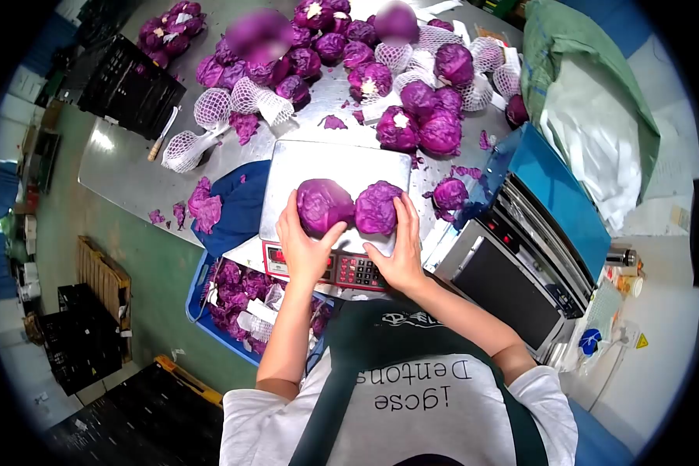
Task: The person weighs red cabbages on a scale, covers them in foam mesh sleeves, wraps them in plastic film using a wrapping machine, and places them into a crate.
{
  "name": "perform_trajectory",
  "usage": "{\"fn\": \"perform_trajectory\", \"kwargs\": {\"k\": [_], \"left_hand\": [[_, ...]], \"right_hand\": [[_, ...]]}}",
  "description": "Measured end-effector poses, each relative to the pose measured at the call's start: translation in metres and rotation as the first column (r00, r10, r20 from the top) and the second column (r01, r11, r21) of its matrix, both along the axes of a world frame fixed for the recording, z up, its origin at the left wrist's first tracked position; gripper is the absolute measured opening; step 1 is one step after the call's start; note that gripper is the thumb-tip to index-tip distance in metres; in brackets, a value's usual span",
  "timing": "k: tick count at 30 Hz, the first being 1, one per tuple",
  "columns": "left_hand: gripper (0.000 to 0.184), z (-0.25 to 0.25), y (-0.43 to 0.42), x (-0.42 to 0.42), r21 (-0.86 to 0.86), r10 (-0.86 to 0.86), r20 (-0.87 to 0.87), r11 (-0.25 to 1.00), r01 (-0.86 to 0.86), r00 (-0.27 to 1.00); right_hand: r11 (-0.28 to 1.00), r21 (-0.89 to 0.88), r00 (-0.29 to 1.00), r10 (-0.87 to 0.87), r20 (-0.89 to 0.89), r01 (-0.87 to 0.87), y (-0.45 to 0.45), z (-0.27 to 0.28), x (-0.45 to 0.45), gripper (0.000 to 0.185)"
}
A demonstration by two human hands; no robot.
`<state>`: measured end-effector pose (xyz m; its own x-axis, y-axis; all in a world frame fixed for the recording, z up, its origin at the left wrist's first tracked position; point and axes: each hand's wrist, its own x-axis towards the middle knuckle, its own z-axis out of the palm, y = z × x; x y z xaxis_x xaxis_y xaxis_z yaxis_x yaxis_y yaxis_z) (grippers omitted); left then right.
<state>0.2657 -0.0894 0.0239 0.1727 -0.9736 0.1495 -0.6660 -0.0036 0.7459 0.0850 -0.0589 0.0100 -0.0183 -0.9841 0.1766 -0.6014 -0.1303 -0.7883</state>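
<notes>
Around the scale (334,165) we have a crowded steel table (124,175). Beyond the plate lies a heap of purple cabbages (440,132), with white mesh nets (254,97) among them and torn leaves (204,206) scattered about. A dark blue cloth (241,200) lies at the plate's left side, and farther left a knife (163,133) lies beside a black crate (128,89). To our right, a small cabbage (449,194) and a machine with a blue cover (567,194) hem us in.

Our left hand (307,242) cups the left cabbage (324,205) and our right hand (401,250) the right cabbage (376,208), side by side over the near half of the plate. We cannot tell how much weight the hands bear.

Our hands cover parts of the red control panel (359,272), and we cannot read its display. Our left forearm hides some of the blue basket (198,295) below. Two patches in the far heap are blurred.

The white plate shows beyond both cabbages to its far edge. Left of the table's edge, green floor (159,233) runs toward a wooden pallet (105,279).
</notes>
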Motion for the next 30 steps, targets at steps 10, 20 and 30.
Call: {"fn": "perform_trajectory", "kwargs": {"k": [10,20,30], "left_hand": [[0.078,-0.032,-0.011,0.001,-0.112,-0.120,-0.214,0.989,0.098,0.969],[0.064,-0.010,0.008,-0.017,-0.149,0.079,-0.226,0.982,-0.115,0.971],[0.051,0.056,0.035,-0.056,-0.133,0.214,-0.181,0.962,-0.239,0.960]], "right_hand": [[0.994,0.031,0.981,0.100,0.166,-0.107,-0.001,0.000,-0.052,0.080],[0.885,-0.371,0.952,-0.307,-0.009,0.282,-0.103,0.041,-0.330,0.025],[0.886,0.029,0.823,-0.417,-0.386,0.462,-0.261,-0.072,-0.507,0.054]]}}
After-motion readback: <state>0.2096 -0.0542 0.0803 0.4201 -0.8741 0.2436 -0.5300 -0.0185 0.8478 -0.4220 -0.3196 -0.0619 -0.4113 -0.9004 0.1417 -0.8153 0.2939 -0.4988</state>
